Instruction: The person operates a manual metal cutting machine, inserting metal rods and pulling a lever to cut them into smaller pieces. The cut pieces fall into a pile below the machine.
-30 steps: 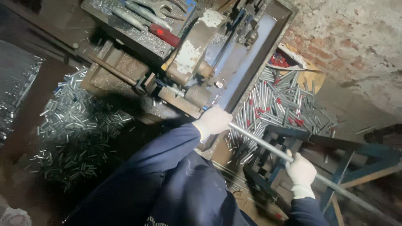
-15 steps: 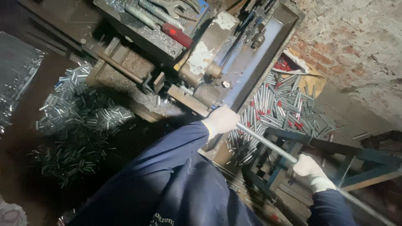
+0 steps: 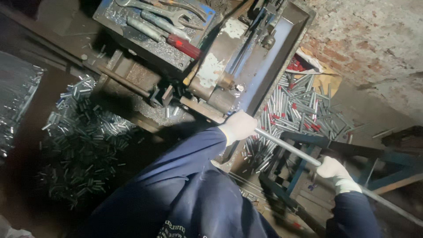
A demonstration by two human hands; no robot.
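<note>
Right hand (image 3: 335, 169) slides further back along the long steel rod (image 3: 288, 149) vs half a sec ago, and the view drifts so the machine sits higher in shot; left hand (image 3: 240, 125) keeps its spot up front. Big picture first: grimy cutting machine (image 3: 246, 66) fills the top centre, its tool tray (image 3: 154, 35) w/ spanners and a red-handled tool kept within reach; brick wall (image 3: 374, 39) at right; blue steel stand (image 3: 317, 163) sits under the rod, looks like it props the long end. Dark pile of cut tube pieces (image 3: 83, 136) at left, brighter pile of tubes (image 3: 299, 110) w/ red-capped ends at right, prob. dropped where they fall. Rod runs diagonally from the machine mouth down to bottom right; both gloved hands are clamped round it, left one just at the machine to steer the tip, right one well back to carry the weight.
</note>
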